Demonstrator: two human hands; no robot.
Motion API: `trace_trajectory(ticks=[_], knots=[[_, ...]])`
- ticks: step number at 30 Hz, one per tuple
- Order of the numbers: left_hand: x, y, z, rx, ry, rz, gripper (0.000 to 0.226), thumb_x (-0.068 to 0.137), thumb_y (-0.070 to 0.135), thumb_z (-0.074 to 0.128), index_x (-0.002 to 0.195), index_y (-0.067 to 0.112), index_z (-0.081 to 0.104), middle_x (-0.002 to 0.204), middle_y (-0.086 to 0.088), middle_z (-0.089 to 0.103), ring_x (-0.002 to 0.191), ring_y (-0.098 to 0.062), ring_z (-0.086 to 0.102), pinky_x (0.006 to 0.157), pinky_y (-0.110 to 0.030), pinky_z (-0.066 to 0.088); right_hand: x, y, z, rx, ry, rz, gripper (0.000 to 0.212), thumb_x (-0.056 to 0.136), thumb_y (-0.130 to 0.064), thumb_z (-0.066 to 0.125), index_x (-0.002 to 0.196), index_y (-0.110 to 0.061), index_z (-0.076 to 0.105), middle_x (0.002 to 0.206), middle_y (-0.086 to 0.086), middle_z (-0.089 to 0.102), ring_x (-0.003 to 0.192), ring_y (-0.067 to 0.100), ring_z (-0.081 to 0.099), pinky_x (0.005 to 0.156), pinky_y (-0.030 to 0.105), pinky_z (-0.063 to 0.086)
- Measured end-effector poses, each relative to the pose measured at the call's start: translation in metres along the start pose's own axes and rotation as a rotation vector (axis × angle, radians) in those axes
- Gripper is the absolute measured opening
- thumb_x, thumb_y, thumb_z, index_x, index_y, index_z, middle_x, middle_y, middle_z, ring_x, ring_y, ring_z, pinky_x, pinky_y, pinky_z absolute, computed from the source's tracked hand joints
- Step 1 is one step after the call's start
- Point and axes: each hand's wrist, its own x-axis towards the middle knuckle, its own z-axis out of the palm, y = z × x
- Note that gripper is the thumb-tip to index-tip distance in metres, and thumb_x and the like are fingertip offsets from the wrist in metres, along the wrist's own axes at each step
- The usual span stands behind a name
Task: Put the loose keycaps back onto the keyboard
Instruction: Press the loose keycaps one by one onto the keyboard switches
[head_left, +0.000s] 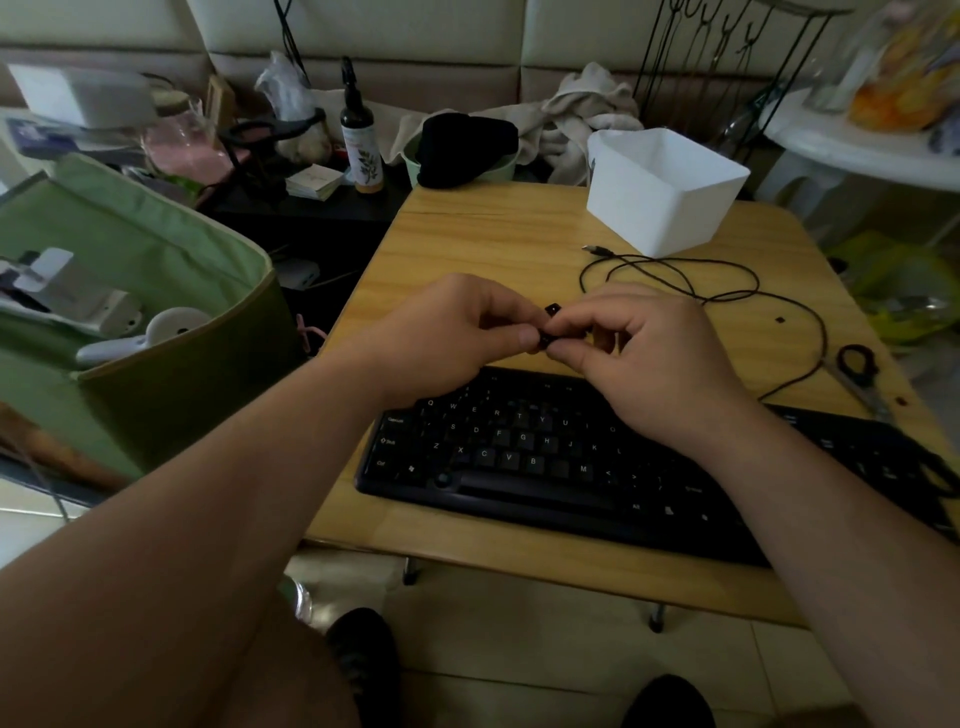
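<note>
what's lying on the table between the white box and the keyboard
In the head view, a loosely coiled black cable lies on the wooden table between the white box and the keyboard; both hands partly cover that stretch.

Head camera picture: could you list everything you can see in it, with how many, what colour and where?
keyboard: one, black, near edge of the table
keycap: at least one, black, pinched between both hands above the keyboard
table: one, light wood, centre
cable: one, black, looped on the table behind the hands
box: one, white, far right of the table
scissors: one pair, black handles, right table edge
spray bottle: one, dark with pale label, on the dark shelf left of the table
bag: one, green, far left
left hand: one, pinching the keycap
right hand: one, pinching the keycap
</note>
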Motion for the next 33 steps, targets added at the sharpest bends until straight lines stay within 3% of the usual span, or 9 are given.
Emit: trace_trajectory(ticks=[2,5,9,11,15,19,22,26,33], knots=[[-0.002,0.001,0.001,-0.039,-0.018,-0.009,0.016,0.102,0.023,0.066,0.108,0.03,0.078,0.099,0.009,0.079,0.093,0.0,0.07,0.078,-0.009,0.052,0.0,-0.001,-0.001,0.016,0.01,-0.013,0.019,0.082,-0.016,0.086,0.096,-0.028,0.081,0.089,-0.016,0.07,0.078,0.0,0.06,0.07,0.011,0.041],[-0.003,0.001,0.002,-0.04,-0.027,-0.024,0.016,0.103,0.027,0.063,0.102,0.027,0.079,0.102,-0.004,0.077,0.097,-0.022,0.067,0.087,-0.033,0.055,-0.001,-0.001,-0.001,0.035,0.017,-0.019,0.022,0.082,-0.015,0.086,0.096,-0.031,0.08,0.088,-0.017,0.07,0.08,0.002,0.063,0.071,0.01,0.041],[-0.003,0.001,0.001,-0.088,-0.05,-0.028,0.017,0.104,0.026,0.062,0.098,0.027,0.077,0.083,0.017,0.071,0.076,0.005,0.057,0.072,-0.01,0.046,-0.001,-0.002,-0.003,0.066,0.051,-0.019,0.026,0.081,-0.015,0.086,0.095,-0.035,0.077,0.087,-0.018,0.069,0.08,0.004,0.064,0.071,0.012,0.043],[-0.003,0.002,0.001,-0.102,-0.053,-0.021,0.016,0.103,0.025,0.062,0.098,0.027,0.077,0.08,0.021,0.07,0.074,0.01,0.056,0.07,-0.006,0.045,-0.001,-0.003,-0.003,0.068,0.061,-0.026,0.027,0.08,-0.015,0.086,0.093,-0.036,0.076,0.086,-0.018,0.069,0.079,0.001,0.062,0.07,0.009,0.041],[-0.004,0.003,0.002,-0.111,-0.067,-0.009,0.019,0.106,0.023,0.058,0.102,0.025,0.077,0.077,0.022,0.069,0.071,0.009,0.056,0.066,-0.005,0.044,-0.001,-0.005,-0.005,0.058,0.05,-0.042,0.032,0.079,-0.016,0.087,0.099,-0.039,0.076,0.086,-0.012,0.067,0.071,0.006,0.055,0.067,0.014,0.041],[-0.004,0.005,0.007,-0.113,-0.045,-0.014,0.029,0.108,0.026,0.054,0.085,0.03,0.072,0.063,0.023,0.063,0.059,0.008,0.052,0.058,-0.006,0.04,-0.001,-0.01,-0.002,0.03,0.029,-0.06,0.031,0.077,-0.022,0.089,0.106,-0.029,0.081,0.085,-0.013,0.062,0.07,0.005,0.052,0.066,0.011,0.037],[-0.005,0.005,0.01,-0.141,-0.031,-0.019,0.033,0.108,0.03,0.052,0.081,0.029,0.071,0.061,0.021,0.06,0.058,0.006,0.05,0.058,-0.009,0.04,0.0,-0.012,0.001,0.034,0.074,-0.067,0.026,0.075,-0.024,0.091,0.099,-0.024,0.081,0.083,-0.012,0.063,0.071,0.001,0.055,0.064,0.009,0.036],[-0.006,0.004,-0.002,-0.181,-0.069,-0.035,0.029,0.108,0.031,0.052,0.097,0.021,0.077,0.073,0.011,0.06,0.067,0.001,0.05,0.065,-0.016,0.043,0.003,-0.014,0.007,0.006,0.169,-0.076,0.022,0.075,-0.031,0.091,0.09,-0.021,0.079,0.084,-0.008,0.065,0.068,-0.003,0.052,0.064,0.011,0.037],[-0.007,-0.004,-0.022,-0.091,-0.056,-0.001,0.029,0.109,0.024,0.052,0.086,0.02,0.071,0.064,0.025,0.06,0.061,0.009,0.05,0.058,-0.005,0.039,0.012,-0.023,0.017,-0.083,0.129,-0.122,0.011,0.084,-0.03,0.085,0.092,-0.023,0.081,0.085,-0.009,0.067,0.073,-0.003,0.054,0.067,0.014,0.038]])
